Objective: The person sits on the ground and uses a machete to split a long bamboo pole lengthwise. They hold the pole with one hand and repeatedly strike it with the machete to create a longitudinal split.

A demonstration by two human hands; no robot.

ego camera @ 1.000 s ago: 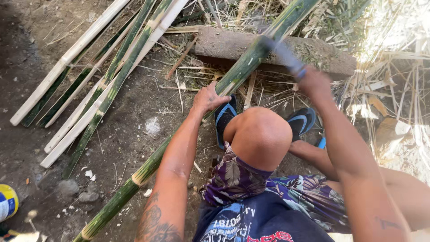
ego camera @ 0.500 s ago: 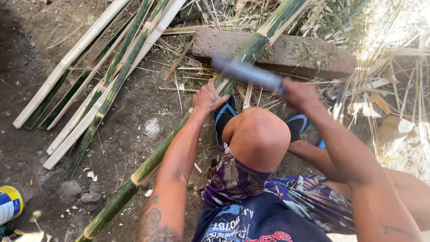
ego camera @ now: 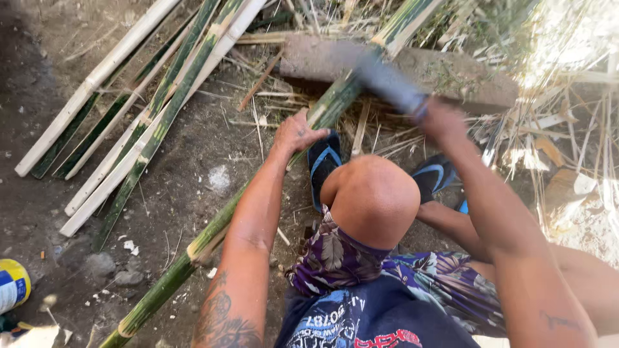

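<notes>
Left hand (ego camera: 293, 134) clamps green bamboo pole (ego camera: 213, 229) on stone block (ego camera: 464, 80). Right hand (ego camera: 442, 119) grips blurred blade (ego camera: 390, 80) — touching pole.

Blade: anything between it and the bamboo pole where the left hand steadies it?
Nothing visible. The blade in the right hand is blurred, right at the pole over the stone block; the left hand grips just below.

One package shows: a round can (ego camera: 13, 285) at the left edge, low in the head view, lying on the bare dirt ground (ego camera: 193, 167). Its label is yellow and blue with a white band. It is cut off by the frame.
</notes>
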